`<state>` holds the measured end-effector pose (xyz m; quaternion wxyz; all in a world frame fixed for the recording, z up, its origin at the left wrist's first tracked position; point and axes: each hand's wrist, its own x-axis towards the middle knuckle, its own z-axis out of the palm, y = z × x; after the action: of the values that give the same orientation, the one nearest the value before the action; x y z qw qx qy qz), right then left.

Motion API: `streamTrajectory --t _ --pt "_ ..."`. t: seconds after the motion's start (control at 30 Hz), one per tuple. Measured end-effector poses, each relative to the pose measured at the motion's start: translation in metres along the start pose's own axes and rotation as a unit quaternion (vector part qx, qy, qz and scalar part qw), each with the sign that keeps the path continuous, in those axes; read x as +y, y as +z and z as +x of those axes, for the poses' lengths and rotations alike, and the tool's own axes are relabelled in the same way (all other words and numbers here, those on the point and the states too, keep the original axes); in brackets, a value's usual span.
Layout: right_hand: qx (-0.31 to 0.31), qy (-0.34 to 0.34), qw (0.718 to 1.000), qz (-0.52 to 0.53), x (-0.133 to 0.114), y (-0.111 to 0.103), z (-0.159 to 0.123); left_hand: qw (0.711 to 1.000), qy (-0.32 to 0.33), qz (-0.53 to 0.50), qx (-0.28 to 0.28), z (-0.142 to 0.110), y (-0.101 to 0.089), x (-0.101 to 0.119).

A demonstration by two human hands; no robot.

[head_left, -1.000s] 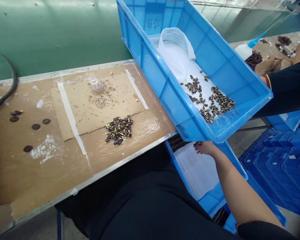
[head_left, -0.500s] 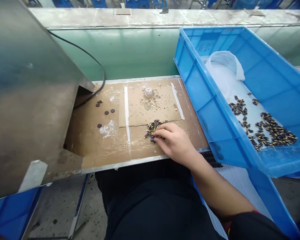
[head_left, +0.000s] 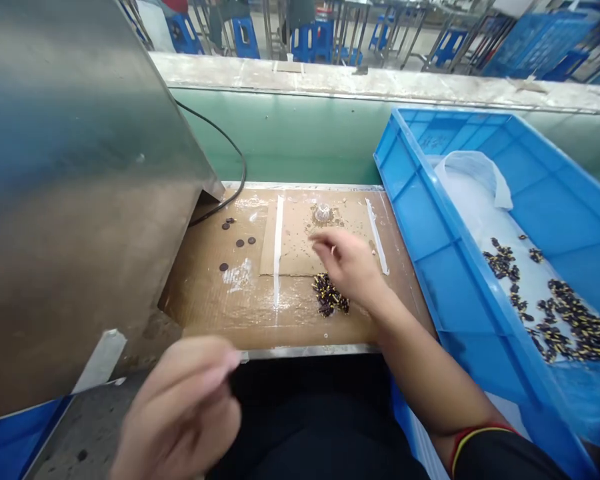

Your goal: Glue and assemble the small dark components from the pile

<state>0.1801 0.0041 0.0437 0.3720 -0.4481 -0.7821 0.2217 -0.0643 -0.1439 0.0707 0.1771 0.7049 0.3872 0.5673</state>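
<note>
My right hand (head_left: 347, 263) is above the cardboard sheet (head_left: 300, 250), with thumb and fingertips pinched together. Whatever it pinches is too small or hidden to make out. Below it lies a pile of small dark brown pieces with yellow tips (head_left: 330, 297), partly covered by the hand. Blurred by motion, my left hand (head_left: 180, 407) hangs in front of the bench edge at lower left, its fingers curled in and closed; I cannot see what is in them. Behind my right hand, a small clear cup-like piece (head_left: 323, 213) stands on the cardboard.
A large blue crate (head_left: 460, 267) on the right holds white foam sheet (head_left: 473, 183) and many more dark pieces. Flat dark discs (head_left: 240, 243) lie left of the cardboard. A metal housing (head_left: 95, 180) stands at left, with a black cable (head_left: 230, 143) beside it.
My right hand went from the lower blue crate to the pile, then rose forward over the cardboard. My left hand has come into view at lower left. The view has swung left and up.
</note>
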Motion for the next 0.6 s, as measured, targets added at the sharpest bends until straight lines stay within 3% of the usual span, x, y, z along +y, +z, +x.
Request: streamTrajectory --t 0.07,0.13,0.17,0.2,0.27,0.33,0.4,0.5,0.6 --pt "0.069 0.042 0.994 0.073 0.019 -0.013 0.023 0.995 0.047 -0.015 0.088 0.024 0.038 -0.025" --pt "0.112 0.085 0.980 0.142 0.045 -0.021 0.044 0.988 -0.036 -0.090 0.119 0.055 0.077 -0.050" --pt "0.132 0.106 0.971 0.171 0.060 -0.022 0.053 0.978 -0.107 -0.135 0.117 0.070 0.094 -0.063" --pt "0.153 0.128 0.961 0.193 0.074 -0.021 0.059 0.960 -0.170 -0.187 0.119 0.084 0.109 -0.075" --pt "0.203 0.173 0.940 0.213 0.098 -0.014 0.066 0.930 -0.233 -0.248 0.141 0.104 0.131 -0.101" --pt "0.242 0.192 0.929 0.203 0.112 -0.004 0.068 0.922 -0.267 -0.239 0.143 0.110 0.143 -0.122" --pt "0.259 0.172 0.936 0.165 0.116 0.006 0.067 0.911 -0.308 -0.236 0.141 0.104 0.148 -0.135" --pt "0.259 0.115 0.956 0.080 0.112 0.014 0.066 0.902 -0.342 -0.239 0.115 0.091 0.147 -0.136" --pt "0.246 0.078 0.966 -0.010 0.107 0.016 0.067 0.907 -0.335 -0.235 0.101 0.088 0.143 -0.125"
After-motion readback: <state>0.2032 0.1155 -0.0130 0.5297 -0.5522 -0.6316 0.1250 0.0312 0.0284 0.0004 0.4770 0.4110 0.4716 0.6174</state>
